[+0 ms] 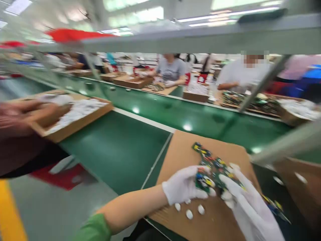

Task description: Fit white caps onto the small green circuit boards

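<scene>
My left hand [185, 184], in a white glove, grips the near end of a green circuit board [213, 165] with small coloured parts on it. My right hand [244, 197], also gloved, holds the same board from the right side. The board lies low over a sheet of brown cardboard [180, 150] on the green workbench. Three small white oval pieces [190, 211] lie on the cardboard just under my left hand. The picture is blurred by motion.
A cardboard tray of white parts [77, 115] sits at the left, with another person's arm [22, 117] over it. A green conveyor belt [175, 113] runs across. Several people work on its far side at trays. A slanted metal bar [263, 82] crosses at the right.
</scene>
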`<state>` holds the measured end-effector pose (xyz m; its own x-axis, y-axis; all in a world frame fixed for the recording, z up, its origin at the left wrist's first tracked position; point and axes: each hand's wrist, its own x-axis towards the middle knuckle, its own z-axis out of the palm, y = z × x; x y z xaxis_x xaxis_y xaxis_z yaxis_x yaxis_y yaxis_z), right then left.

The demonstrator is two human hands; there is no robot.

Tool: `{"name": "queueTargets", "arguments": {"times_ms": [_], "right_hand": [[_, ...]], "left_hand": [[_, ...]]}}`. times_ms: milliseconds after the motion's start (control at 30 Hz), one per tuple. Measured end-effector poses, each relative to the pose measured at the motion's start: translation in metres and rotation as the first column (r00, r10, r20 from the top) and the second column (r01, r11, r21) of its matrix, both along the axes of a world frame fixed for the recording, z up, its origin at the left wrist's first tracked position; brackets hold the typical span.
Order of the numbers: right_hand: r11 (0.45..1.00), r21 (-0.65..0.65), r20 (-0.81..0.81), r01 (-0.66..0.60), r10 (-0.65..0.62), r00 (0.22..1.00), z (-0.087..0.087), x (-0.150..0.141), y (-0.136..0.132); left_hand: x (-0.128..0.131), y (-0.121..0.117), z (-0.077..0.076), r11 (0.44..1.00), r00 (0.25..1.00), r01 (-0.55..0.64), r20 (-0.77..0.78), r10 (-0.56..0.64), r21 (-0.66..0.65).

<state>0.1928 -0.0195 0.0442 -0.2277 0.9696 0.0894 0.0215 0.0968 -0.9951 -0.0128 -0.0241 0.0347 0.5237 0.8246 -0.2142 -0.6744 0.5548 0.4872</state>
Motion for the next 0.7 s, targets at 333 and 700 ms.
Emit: {"name": "queueTargets", "arguments": {"times_ms": [333, 700], "right_hand": [[0.998, 0.058, -0.158, -0.009, 0.018, 0.987, 0.01, -0.006, -0.02], [0.883, 0.468, 0.067, 0.03, -0.069, 0.995, 0.007, -0.019, -0.031]], "left_hand": [[-0.015, -0.008, 0.006, 0.991, 0.989, 0.134, -0.068, -0.134, -0.009], [-0.015, -0.009, -0.009, 0.974, 0.955, 0.222, -0.209, -0.209, 0.04]]}}
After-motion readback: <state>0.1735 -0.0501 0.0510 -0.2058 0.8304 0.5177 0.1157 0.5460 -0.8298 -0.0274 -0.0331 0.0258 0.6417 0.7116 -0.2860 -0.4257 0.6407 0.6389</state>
